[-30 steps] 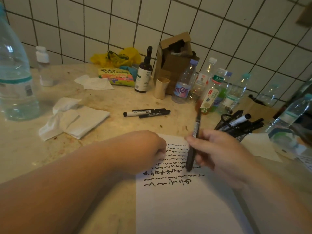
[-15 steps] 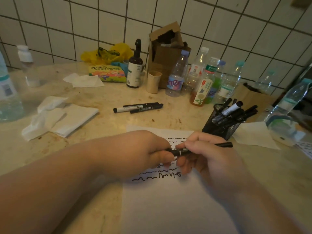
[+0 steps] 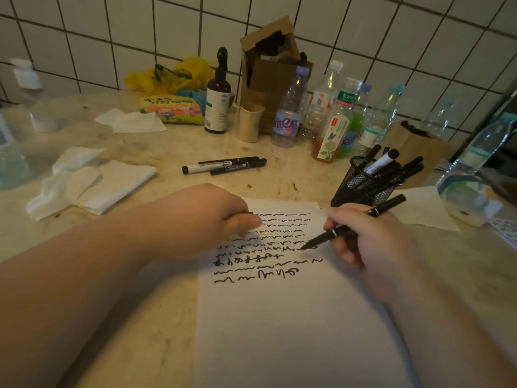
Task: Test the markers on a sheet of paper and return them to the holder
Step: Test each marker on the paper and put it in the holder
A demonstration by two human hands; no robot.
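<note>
A white sheet of paper (image 3: 279,317) lies on the counter, its upper part filled with rows of black squiggles. My right hand (image 3: 372,242) grips an uncapped black marker (image 3: 324,238) like a pen, its tip touching the paper at the right end of a squiggle row. My left hand (image 3: 212,219) rests curled on the sheet's top left corner; a dark bit of the marker's cap shows in its fingers, the rest hidden. A black mesh holder (image 3: 361,189) with several markers stands just behind my right hand. Two or three loose markers (image 3: 223,166) lie further back.
Crumpled tissues (image 3: 89,183) lie at the left. Several plastic bottles (image 3: 333,119), a dark dropper bottle (image 3: 218,96), a paper cup (image 3: 250,123) and a cardboard box (image 3: 274,65) line the tiled wall. Another bottle and a tape roll (image 3: 470,197) sit at the right.
My hands came together on the marker and my left hand pulled the cap off. My right hand then turned the marker and set its tip on the paper.
</note>
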